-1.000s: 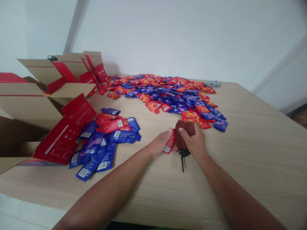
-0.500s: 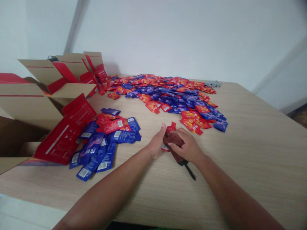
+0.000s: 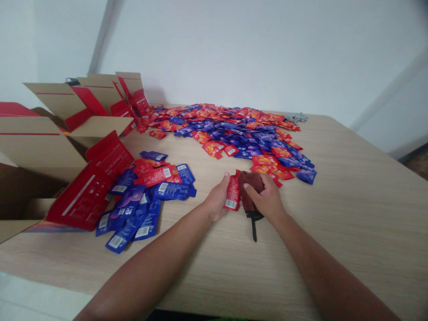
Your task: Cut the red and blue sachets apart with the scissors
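Note:
My left hand (image 3: 218,199) is closed on a red sachet (image 3: 232,196), its barcode side turned up and its thumb side at the left edge. Just to the right, my right hand (image 3: 270,199) grips a dark brown cloth (image 3: 248,191) with a black band and a thin black strap at its lower end. The cloth is beside the sachet's right edge; whether they touch I cannot tell. The right fingers are partly hidden behind the cloth. Both hands are over the table, in front of red sachets (image 3: 265,161) at the near end of a large pile.
A long heap of red and blue sachets (image 3: 234,129) spreads across the back of the wooden table (image 3: 351,214). A smaller group of blue and red sachets (image 3: 133,200) lies at left. Open cardboard boxes (image 3: 90,196) line the left side. Grey pieces (image 3: 297,117) lie at the far right of the heap.
My right hand has shifted right with the brown cloth, which now hangs more upright and uncovers more of the red sachet. My left hand has stayed about where it was.

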A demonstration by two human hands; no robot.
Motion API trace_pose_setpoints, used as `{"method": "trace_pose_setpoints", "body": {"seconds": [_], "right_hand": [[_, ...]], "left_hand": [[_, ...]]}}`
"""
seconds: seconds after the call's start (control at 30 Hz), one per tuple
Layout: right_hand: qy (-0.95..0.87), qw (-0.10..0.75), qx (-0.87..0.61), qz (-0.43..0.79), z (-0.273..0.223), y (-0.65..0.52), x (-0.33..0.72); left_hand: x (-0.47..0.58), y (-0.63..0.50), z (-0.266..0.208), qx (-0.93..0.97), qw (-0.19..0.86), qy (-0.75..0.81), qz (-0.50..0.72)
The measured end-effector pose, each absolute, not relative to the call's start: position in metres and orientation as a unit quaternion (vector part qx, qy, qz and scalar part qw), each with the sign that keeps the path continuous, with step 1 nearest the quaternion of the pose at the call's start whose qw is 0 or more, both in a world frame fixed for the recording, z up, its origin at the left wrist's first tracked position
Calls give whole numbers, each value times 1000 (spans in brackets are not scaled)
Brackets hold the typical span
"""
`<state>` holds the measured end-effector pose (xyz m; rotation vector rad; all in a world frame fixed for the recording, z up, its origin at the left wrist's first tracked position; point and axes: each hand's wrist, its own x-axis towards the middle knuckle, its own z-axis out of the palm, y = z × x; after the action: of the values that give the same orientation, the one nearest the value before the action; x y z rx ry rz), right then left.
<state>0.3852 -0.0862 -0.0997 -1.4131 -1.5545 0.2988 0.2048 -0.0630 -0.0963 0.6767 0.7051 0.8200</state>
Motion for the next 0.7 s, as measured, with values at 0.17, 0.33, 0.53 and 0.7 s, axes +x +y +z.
{"method": "trace_pose_setpoints", "body": {"seconds": [0.17, 0.33, 0.53, 0.7], "right_hand": [[-792, 387, -445, 160, -85, -103, 371], [-812, 352, -435, 166, -84, -106, 366], [-689, 404, -596, 78, -104, -84, 385], [-670, 412, -611, 84, -105, -80, 390]], "left_hand": [[201, -59, -91, 222, 827, 346, 383], [197, -57, -90, 197, 853, 313, 368], [200, -56, -88, 223, 855, 281, 375], [202, -58, -90, 242, 821, 326, 402]]}}
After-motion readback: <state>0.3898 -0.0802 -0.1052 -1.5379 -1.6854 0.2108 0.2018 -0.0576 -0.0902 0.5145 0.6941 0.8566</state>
